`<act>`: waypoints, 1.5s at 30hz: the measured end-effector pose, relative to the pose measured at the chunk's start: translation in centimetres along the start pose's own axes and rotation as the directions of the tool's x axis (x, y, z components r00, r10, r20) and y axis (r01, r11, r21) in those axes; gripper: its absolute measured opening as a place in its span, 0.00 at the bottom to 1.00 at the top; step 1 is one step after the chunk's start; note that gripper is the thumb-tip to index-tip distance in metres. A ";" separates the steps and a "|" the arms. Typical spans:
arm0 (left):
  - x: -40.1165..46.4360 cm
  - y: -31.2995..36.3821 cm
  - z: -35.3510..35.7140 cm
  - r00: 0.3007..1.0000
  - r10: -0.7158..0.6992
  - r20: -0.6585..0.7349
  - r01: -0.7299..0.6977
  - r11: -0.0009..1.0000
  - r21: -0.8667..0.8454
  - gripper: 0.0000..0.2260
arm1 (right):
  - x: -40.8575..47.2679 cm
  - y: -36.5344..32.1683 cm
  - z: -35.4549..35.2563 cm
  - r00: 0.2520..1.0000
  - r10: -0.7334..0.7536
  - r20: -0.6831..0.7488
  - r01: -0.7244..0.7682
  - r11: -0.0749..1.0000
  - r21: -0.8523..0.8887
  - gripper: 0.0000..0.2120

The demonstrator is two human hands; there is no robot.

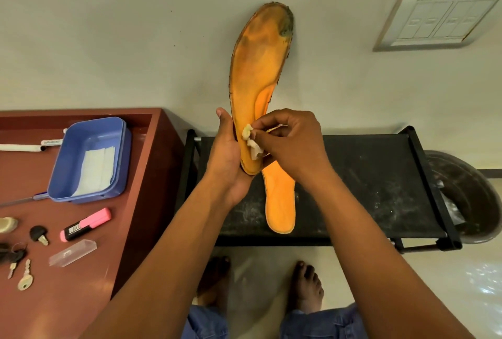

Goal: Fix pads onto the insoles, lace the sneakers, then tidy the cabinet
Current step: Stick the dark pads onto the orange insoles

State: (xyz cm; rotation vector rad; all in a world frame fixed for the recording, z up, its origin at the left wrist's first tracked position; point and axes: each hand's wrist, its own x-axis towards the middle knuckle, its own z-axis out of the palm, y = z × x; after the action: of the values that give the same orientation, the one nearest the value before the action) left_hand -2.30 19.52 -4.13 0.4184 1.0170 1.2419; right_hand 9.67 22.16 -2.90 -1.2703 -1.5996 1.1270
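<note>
Just above the black rack (380,175), the left hand (226,154) grips an orange insole (258,67) by its heel end, the thumb lying along the insole's left edge and the palm cupping the heel from below. The insole stands nearly upright from this grip, its toe end pointing up in front of the pale wall (108,40). Its surface is worn: a brownish stain spreads over the forefoot, a dark patch marks the toe's right edge, and the rim is frayed and dark. Immediately right of the grip, the right hand (288,140) pinches a small off-white pad (251,140) with curled fingertips and holds it against the insole's heel area; the pad looks crumpled and uneven. Below the grip, a second orange insole (279,203) lies flat on the rack's top, brighter and cleaner in colour, its upper end hidden behind the hands. Well to the left of the grip stands a reddish-brown cabinet (152,148), whose top carries a blue tray (89,159) holding white sheets (96,167), a pink highlighter (85,224), a clear plastic case (72,253) and several keys (25,276). To the upper right of the grip, a switch plate (437,18) is mounted on the wall. Beneath the forearms, two bare feet (307,287) rest on the floor.
</note>
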 end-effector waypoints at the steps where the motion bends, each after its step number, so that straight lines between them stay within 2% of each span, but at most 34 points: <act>1: 0.0 0.2 -0.1 1.000 0.002 0.011 -0.002 1.000 -0.003 0.35 | 0.0 -0.3 -0.5 0.997 0.044 0.071 -0.050 0.995 0.091 0.03; 5: -0.4 1.2 -0.8 0.998 0.001 0.055 0.000 1.000 -0.009 0.27 | 0.2 -0.5 -2.6 0.965 0.078 0.249 -0.156 0.937 0.312 0.05; 9: -0.4 2.0 -2.1 0.994 0.028 0.102 -0.035 0.997 0.066 0.11 | 0.7 0.3 -5.5 0.957 0.055 0.285 -0.191 0.858 0.477 0.06; 10: -0.5 2.3 -2.4 0.992 0.015 0.127 -0.028 0.994 0.105 0.12 | 0.8 0.5 -6.2 0.960 0.041 0.279 -0.183 0.843 0.506 0.06; 13: -0.8 2.9 -2.7 0.982 -0.023 0.186 -0.016 0.978 0.208 0.24 | 0.9 0.7 -7.3 0.961 0.057 0.272 -0.203 0.812 0.547 0.06; 15: -0.8 2.9 -2.7 0.981 -0.025 0.192 -0.032 0.957 0.289 0.26 | 0.8 0.9 -7.5 0.953 0.069 0.293 -0.230 0.794 0.562 0.06; 19: -1.0 2.9 -2.7 0.982 -0.020 0.189 -0.059 0.914 0.403 0.28 | 0.9 1.1 -7.1 0.952 0.118 0.283 -0.248 0.837 0.487 0.06; 21: -1.2 2.6 -2.4 0.981 -0.001 0.192 -0.077 0.914 0.397 0.28 | 0.8 0.9 -6.5 0.950 0.143 0.278 -0.259 0.858 0.443 0.06; 25: -1.9 2.3 -1.0 0.980 0.044 0.196 -0.084 0.975 0.205 0.21 | 0.7 1.0 -5.0 0.945 0.169 0.279 -0.266 0.895 0.359 0.06; 30: -1.4 3.1 -1.6 0.981 0.033 0.189 -0.029 0.999 -0.025 0.29 | 0.5 1.4 -4.1 0.895 0.183 0.407 -0.282 0.939 0.197 0.05; 34: -1.1 2.9 -1.4 0.985 -0.001 0.174 0.011 0.998 -0.058 0.34 | 0.5 1.2 -3.9 0.869 0.187 0.458 -0.266 0.957 0.115 0.05; 36: -0.9 2.6 -1.2 0.990 0.027 0.137 -0.015 0.997 -0.081 0.30 | 0.6 1.2 -4.2 0.882 0.220 0.417 -0.297 0.946 0.129 0.06; 38: -0.7 2.4 -1.1 0.993 0.066 0.103 -0.054 0.993 -0.109 0.25 | 0.8 1.5 -4.4 0.922 0.229 0.311 -0.286 0.947 0.149 0.06; 41: -0.4 2.4 -0.9 0.990 0.090 0.104 -0.083 0.994 -0.076 0.24 | 1.3 1.7 -3.9 0.981 0.174 0.080 -0.184 0.972 0.144 0.04; 45: -0.5 1.9 0.0 0.984 0.082 0.156 -0.085 0.996 0.012 0.25 | 1.0 0.9 -1.4 0.993 0.040 -0.107 -0.034 0.998 0.056 0.03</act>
State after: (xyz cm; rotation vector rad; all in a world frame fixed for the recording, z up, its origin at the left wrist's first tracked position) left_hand -3.42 19.68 -2.49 0.5684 0.8858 1.2549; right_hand 11.03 23.43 -3.36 -1.3084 -1.4618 1.0978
